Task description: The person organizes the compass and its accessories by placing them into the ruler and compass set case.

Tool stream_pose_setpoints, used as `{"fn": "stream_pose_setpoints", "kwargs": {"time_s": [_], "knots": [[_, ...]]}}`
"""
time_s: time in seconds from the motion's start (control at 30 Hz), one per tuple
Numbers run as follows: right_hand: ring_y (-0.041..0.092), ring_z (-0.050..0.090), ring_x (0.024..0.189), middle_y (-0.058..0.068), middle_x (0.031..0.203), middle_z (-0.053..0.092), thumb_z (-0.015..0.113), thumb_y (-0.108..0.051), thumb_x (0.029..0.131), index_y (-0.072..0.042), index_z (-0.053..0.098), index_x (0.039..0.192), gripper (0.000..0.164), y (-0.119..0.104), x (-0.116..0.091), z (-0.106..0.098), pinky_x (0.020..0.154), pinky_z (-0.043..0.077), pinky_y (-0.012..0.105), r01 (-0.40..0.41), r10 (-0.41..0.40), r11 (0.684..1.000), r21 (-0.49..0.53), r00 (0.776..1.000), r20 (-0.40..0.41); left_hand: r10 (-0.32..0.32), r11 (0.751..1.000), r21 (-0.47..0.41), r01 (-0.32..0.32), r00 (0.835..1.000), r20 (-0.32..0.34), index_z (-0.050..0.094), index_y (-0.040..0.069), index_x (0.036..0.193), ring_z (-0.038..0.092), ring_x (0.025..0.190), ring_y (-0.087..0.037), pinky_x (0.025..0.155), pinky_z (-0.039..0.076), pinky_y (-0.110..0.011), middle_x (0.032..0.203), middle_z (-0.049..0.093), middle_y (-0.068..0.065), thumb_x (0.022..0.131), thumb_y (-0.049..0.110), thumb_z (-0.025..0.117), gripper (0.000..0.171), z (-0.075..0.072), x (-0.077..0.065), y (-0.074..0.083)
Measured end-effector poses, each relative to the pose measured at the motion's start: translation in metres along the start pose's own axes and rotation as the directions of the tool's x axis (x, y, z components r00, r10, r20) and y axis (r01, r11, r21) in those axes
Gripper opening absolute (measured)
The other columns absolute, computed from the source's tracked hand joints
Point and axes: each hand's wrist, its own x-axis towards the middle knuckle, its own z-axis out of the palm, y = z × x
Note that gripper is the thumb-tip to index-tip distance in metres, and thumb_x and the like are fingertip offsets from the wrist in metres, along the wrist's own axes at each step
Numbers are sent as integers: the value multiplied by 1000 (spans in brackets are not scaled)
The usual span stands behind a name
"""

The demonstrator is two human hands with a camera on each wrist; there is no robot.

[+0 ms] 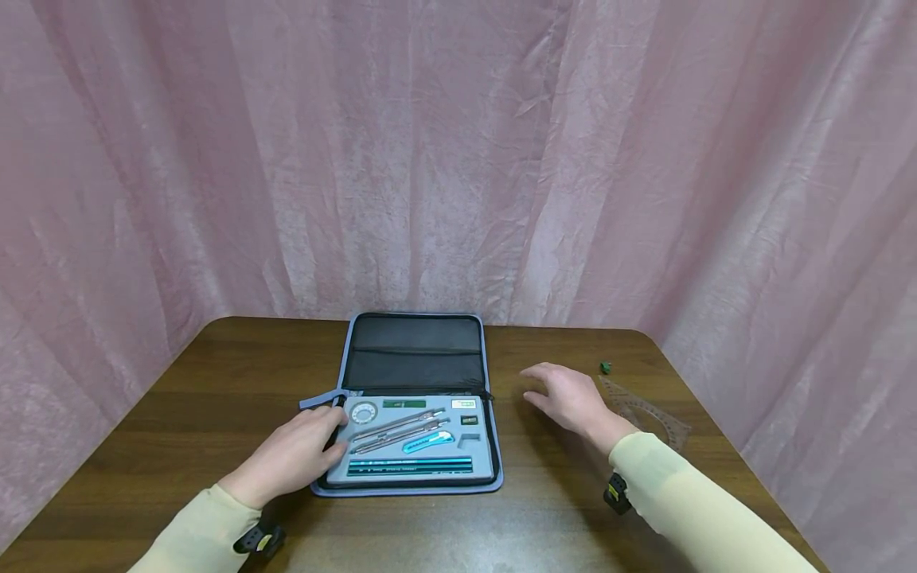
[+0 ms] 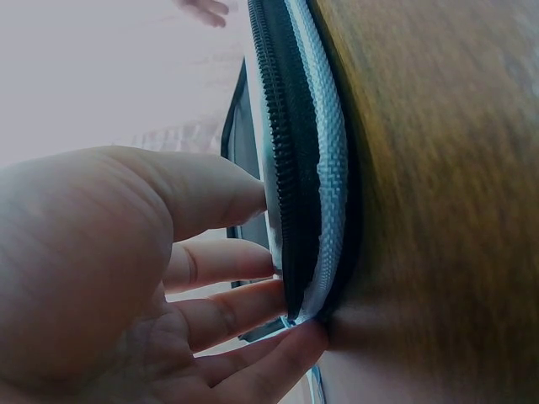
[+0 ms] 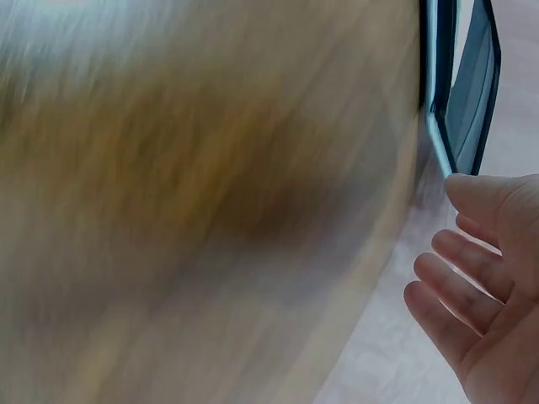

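Observation:
A blue-edged zip case [image 1: 421, 491] lies unfolded on the table, its dark lid [image 1: 419, 334] leaning back. In its pale tray [image 1: 430, 403] sit two metal compasses [image 1: 399, 430], a light-blue utility knife [image 1: 428, 442], several dark pencils [image 1: 410, 465], a white round piece [image 1: 363, 412], an eraser [image 1: 463, 404] and a small sharpener [image 1: 469, 419]. Below the sharpener is a vacant recess. My left hand [image 1: 297, 451] rests at the case's left edge, fingertips touching the tray rim beside the zip. My right hand [image 1: 569, 400] hovers over the table right of the case, fingers relaxed, holding nothing.
A clear protractor or set square [image 1: 648, 412] lies right of my right hand, partly behind the wrist. Beyond it is a small green piece [image 1: 605, 368]. The wooden table [image 1: 251, 366] has rounded back corners, with a pink curtain [image 1: 444, 159] hanging behind it.

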Motion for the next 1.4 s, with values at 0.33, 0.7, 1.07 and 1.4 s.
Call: {"fn": "stream_pose_setpoints", "kwargs": {"time_s": [0.33,0.7,1.07,1.4], "knots": [[35,74,117,15,140,73,81,-24,103,-8,73,142,42,40,-1,-9,91,60,57,-106,106,994,-18,993,45,-14,1000,0,14,1000,16,72,9,120,58,91,-17,82,54,-43,110,70,-3,99,20,84,26,0,0,-1],[44,68,128,21,143,70,79,-23,103,-4,72,142,44,72,0,-12,98,56,63,-158,160,987,-29,986,42,-31,1000,1,31,999,23,72,10,120,59,93,-17,83,55,-44,111,70,-2,100,21,84,26,0,-1,0],[49,65,130,25,146,67,77,-24,104,-4,70,145,46,93,6,-19,98,55,66,-253,257,965,-71,965,55,-22,1000,11,22,1000,10,72,10,120,59,93,-17,82,54,-44,110,70,-2,100,20,84,26,-2,-1,2],[51,63,131,28,145,63,74,-23,105,-2,66,147,48,102,12,-17,99,54,67,-296,306,949,-109,948,84,-9,1000,6,9,1000,0,72,10,120,60,94,-17,83,55,-45,111,70,-3,100,19,83,25,-2,-1,3]]}}
